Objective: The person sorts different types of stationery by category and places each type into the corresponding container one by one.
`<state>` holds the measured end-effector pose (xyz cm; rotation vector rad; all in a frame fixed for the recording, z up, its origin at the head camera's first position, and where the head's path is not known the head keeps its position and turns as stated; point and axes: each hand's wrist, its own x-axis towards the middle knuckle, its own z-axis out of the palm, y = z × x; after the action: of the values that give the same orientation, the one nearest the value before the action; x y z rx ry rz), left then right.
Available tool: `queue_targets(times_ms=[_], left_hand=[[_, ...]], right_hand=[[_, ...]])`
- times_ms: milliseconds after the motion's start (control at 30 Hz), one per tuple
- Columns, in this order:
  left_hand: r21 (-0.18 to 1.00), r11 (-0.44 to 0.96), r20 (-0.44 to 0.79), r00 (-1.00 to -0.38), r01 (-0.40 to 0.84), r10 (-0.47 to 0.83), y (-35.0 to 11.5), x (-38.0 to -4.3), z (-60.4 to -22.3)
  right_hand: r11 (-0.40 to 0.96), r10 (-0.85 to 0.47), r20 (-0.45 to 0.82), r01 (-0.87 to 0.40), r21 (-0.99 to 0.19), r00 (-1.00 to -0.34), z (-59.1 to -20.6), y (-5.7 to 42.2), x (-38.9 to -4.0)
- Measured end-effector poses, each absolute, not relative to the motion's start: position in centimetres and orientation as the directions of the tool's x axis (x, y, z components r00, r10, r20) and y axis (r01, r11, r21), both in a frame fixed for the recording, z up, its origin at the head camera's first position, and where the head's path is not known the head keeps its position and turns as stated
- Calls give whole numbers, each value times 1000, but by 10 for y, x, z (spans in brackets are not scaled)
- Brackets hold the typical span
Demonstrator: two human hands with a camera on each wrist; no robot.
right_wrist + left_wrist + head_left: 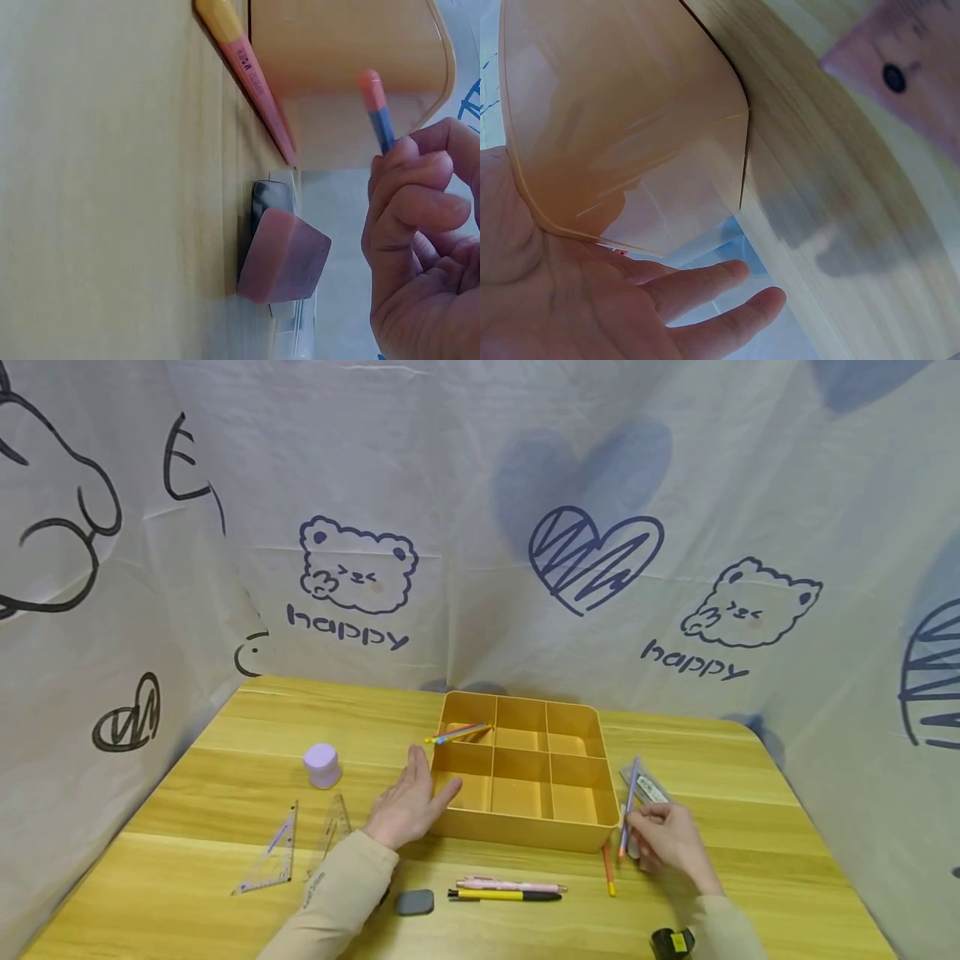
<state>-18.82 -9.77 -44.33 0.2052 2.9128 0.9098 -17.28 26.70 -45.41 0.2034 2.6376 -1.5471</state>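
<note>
A yellow organizer box (517, 831) with two rows of compartments stands on the table. My left hand (408, 802) rests against its left front corner, fingers straight; in the left wrist view the palm (570, 300) lies along the box wall (630, 112). Several thin colored pencils (461, 733) lean in the back left compartment. To the right of the box, my right hand (670, 837) pinches a slim blue-purple pencil (631, 793) with an orange end. The right wrist view shows that orange end (371, 90) sticking out above the fingertips.
An orange pencil (609, 868), a clear-wrapped item (651, 789) and a pinkish block (285, 255) lie right of the box. In front are a pink pen (510, 885), yellow-black pen (510, 896), grey eraser (415, 902) and black item (671, 942). Left: set squares (273, 860), purple jar (322, 766).
</note>
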Motion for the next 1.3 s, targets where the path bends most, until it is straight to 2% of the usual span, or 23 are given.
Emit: queue_targets(times_ms=[533, 633, 733, 900, 1033, 1200, 1300], left_hand=[[598, 797, -67, -986, 85, 155, -97, -189, -442], [599, 796, -65, -985, 89, 159, -97, -189, -442], [599, 795, -61, -985, 94, 163, -97, -189, -442], [603, 792, -63, -984, 94, 165, -97, -189, -443], [599, 796, -64, -984, 93, 164, -97, -189, -443], [599, 796, -70, -984, 92, 166, -97, -187, -442], [597, 798, -72, -984, 90, 165, -97, -187, -442]], right_hand=[[306, 49, 80, -61, -950, -996, -449, 265, -168], [320, 93, 150, -113, -941, -984, -444, 261, -168], [395, 151, 245, -169, -903, -958, -438, 254, -168], [518, 202, 415, -263, -814, -887, -428, 238, -169], [621, 151, 570, -371, -691, -808, -420, 226, -173], [703, 18, 764, -535, -469, -645, -407, 210, -181], [725, -54, 828, -592, -352, -558, -398, 199, -185]])
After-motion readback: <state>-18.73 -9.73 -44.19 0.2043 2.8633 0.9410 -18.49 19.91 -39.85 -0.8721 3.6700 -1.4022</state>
